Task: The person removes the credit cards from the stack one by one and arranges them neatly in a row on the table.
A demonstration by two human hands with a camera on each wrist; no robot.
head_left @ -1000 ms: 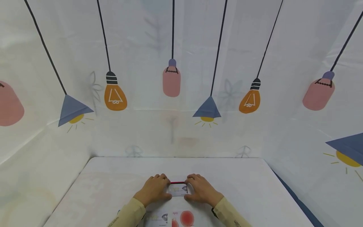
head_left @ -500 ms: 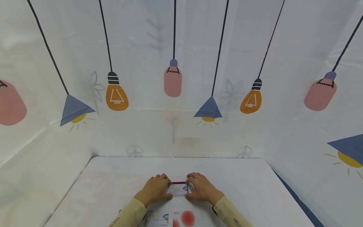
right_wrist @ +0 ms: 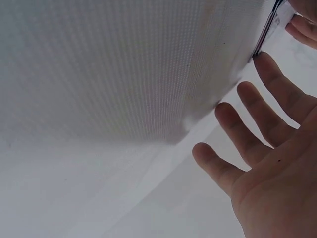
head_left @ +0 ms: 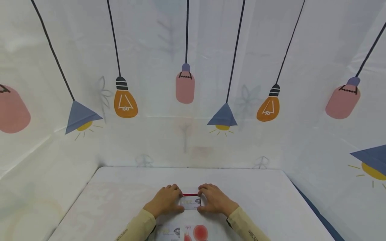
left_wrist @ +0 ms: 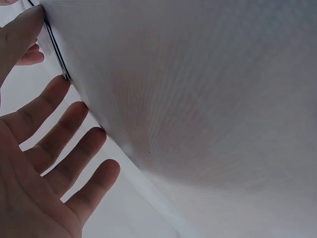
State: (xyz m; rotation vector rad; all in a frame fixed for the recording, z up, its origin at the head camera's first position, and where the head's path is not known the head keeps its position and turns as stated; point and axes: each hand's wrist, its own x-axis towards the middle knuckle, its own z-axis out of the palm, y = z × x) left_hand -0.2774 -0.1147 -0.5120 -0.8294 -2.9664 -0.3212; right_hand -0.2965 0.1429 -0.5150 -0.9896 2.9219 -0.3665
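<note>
A small white card [head_left: 190, 202] with gold "VIP" lettering and a dark emblem lies in front of the person, with a red strip [head_left: 190, 194] along its far edge. The left hand [head_left: 165, 201] pinches its left end, thumb at the near edge and index finger at the far edge. At the right end, the right hand [head_left: 217, 201] pinches it the same way. Seen edge-on in the left wrist view, it is a thin dark-edged piece [left_wrist: 57, 49] between thumb and index fingertip; the other fingers spread loosely. The right wrist view shows the same edge [right_wrist: 266, 32] at the index fingertip.
Nearer the person lie another white VIP card [head_left: 169, 231] and a white card with red circles [head_left: 200, 232], both cut off by the frame. The white table [head_left: 126, 177] meets a white curtain [head_left: 156, 140] printed with lamps, which surrounds its back and sides.
The whole head view has drifted slightly, so everything sits a little further right. Both hands keep their hold on the card with hardly any movement.
</note>
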